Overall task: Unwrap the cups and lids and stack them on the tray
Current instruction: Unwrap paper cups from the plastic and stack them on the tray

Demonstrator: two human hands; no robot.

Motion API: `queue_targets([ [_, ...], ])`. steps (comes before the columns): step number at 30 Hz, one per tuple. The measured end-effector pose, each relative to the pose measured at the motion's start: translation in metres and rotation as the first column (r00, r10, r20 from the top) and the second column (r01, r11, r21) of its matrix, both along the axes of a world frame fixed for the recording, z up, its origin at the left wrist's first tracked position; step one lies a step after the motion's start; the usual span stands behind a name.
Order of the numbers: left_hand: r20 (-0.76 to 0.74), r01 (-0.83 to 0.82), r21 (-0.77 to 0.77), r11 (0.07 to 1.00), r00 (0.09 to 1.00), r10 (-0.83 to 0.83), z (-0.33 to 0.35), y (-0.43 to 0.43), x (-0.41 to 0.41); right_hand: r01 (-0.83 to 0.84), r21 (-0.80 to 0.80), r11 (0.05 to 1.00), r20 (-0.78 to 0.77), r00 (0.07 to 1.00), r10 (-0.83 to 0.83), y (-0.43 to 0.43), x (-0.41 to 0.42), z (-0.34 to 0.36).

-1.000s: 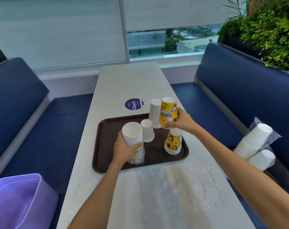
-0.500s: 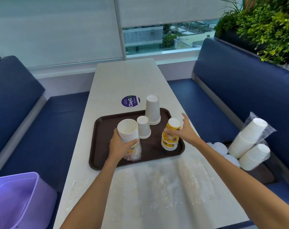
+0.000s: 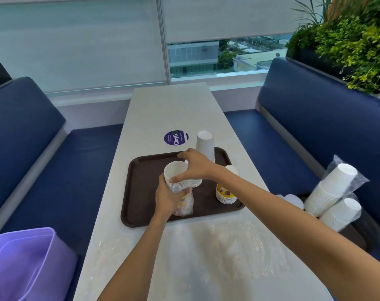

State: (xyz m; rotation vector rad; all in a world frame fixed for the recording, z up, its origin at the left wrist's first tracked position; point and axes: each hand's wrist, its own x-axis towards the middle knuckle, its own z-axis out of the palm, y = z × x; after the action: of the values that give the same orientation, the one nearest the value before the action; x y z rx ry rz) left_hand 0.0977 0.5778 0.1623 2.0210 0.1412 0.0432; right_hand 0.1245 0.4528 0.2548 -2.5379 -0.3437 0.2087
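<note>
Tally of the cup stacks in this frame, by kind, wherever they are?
Unwrapped white, on the tray: 2 (tall stack, short stack)
Yellow printed stack, on the tray: 1
Partly wrapped stack, in the left hand: 1
Wrapped white stacks, on the seat: 2
Total: 6

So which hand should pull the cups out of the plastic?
Probably the right hand: it is right at the rim of the white cup stack, while the left hand is busy gripping that stack, with the plastic wrap bunched at its bottom.
</note>
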Motion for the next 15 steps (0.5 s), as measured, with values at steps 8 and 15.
queue_targets([
  [8,-0.024,0.023,0.02,1.0,0.999,-0.022,-0.002,-0.004,0.0,-0.008,-0.176,0.984,0.011,1.0,0.01,0.012,0.011,0.002],
  [15,-0.022,0.028,0.013,1.0,0.999,-0.027,-0.001,-0.003,0.0,0.018,-0.098,0.995,-0.01,1.0,-0.019,0.011,0.015,0.004],
])
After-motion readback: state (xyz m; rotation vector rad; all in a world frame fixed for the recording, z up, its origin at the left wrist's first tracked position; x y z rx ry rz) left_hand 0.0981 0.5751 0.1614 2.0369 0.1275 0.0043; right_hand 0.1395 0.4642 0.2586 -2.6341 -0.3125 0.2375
